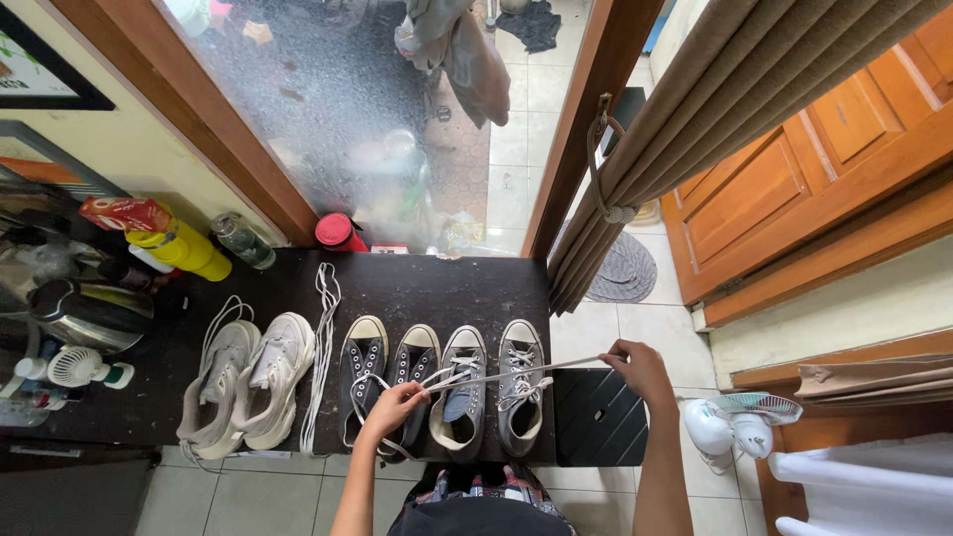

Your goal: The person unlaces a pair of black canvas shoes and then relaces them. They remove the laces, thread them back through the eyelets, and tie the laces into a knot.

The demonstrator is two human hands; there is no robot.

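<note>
Three pairs of shoes stand in a row on a dark shelf (437, 283): white sneakers (248, 372) at left, black high-tops (382, 362) in the middle, grey high-tops (491, 382) at right. My left hand (392, 407) pinches one end of a white shoelace (506, 374) over the right black shoe. My right hand (640, 367) holds the other end out to the right, past the grey pair, so the lace is stretched taut across the grey shoes. Another loose white lace (323, 337) lies between the white and black pairs.
A yellow bottle (184, 248), a clear jar (243, 240) and a red cap (338, 231) stand at the shelf's back by a frosted glass panel. A kettle (84, 313) sits at left. A small white fan (735, 422) stands on the tiled floor at right, beside a curtain (695, 129) and wooden door.
</note>
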